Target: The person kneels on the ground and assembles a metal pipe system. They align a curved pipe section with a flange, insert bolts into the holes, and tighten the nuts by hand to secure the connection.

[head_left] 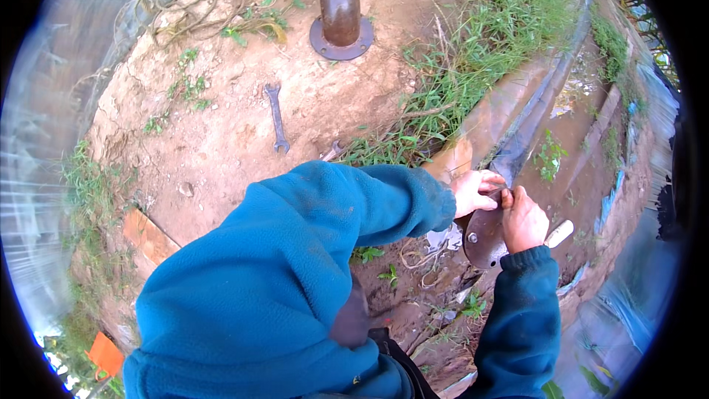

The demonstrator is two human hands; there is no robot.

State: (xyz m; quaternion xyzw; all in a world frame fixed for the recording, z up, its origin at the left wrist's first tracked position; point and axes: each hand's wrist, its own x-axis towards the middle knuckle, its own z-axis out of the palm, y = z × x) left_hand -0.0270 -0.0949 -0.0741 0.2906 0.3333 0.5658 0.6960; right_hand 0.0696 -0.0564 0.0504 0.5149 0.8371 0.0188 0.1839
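A round brown metal flange (pixel 484 245) with a bolt head showing on its face stands right of centre, low over the wet ground. At its upper edge my left hand (pixel 473 193) curls its fingers against the metal. My right hand (pixel 524 222) is closed at the flange's upper right, thumb and fingertips pinched together close to the left fingertips. Whatever small piece lies in that pinch is hidden. A dark flattened hose (pixel 513 155) runs away from just beyond the hands. Right of my right wrist, a short whitish cylindrical piece (pixel 560 233) sticks out.
On the dirt to the left lies an open-ended wrench (pixel 278 120). A brown pipe with a flanged foot (pixel 340 4) stands at the far middle. Coiled rope (pixel 203 0) lies far left, a brick (pixel 150 236) near left. Grass (pixel 502 22) borders a muddy water channel (pixel 583 114).
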